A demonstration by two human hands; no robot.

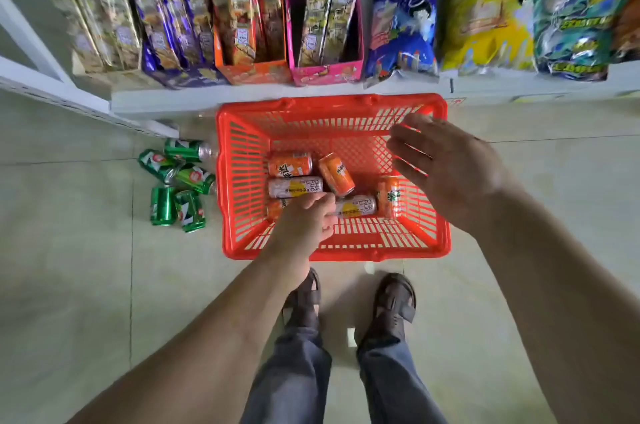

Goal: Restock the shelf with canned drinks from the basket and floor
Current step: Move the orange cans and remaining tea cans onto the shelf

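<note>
- Red-orange plastic basket (239, 181) with slatted walls stands on the pale tiled floor (86, 285), its far rim just beside the base of a white shelf (242, 99).
- Inside the basket lie six cans on their sides — an orange can (290, 164) at the far left, a second orange can (336, 174) tilted beside it, a third orange can (388, 196) near the right wall, and two pale slim cans: one (295, 187) below the first orange can, the other (355, 206) towards the middle. A further orange can (276, 208) shows only its end, the rest hidden by the hand.
- The left hand (306, 221) reaches down into the basket, fingers curled over the cans near the two pale ones; whether it actually grips one cannot be told from this angle.
- The right hand (446, 163) hovers above the basket's right side, palm down, fingers spread and relaxed, holding nothing.
- Five green cans (176, 181) lie in a loose cluster on the floor just left of the basket, the nearest touching or almost touching its wall.
- The shelf carries upright snack packets in display boxes — an orange box (254, 71) and a pink box (327, 71) — with large crisp bags (485, 14) to the right.
- The person's feet in brown sandals (394, 299) stand just behind the basket.
</note>
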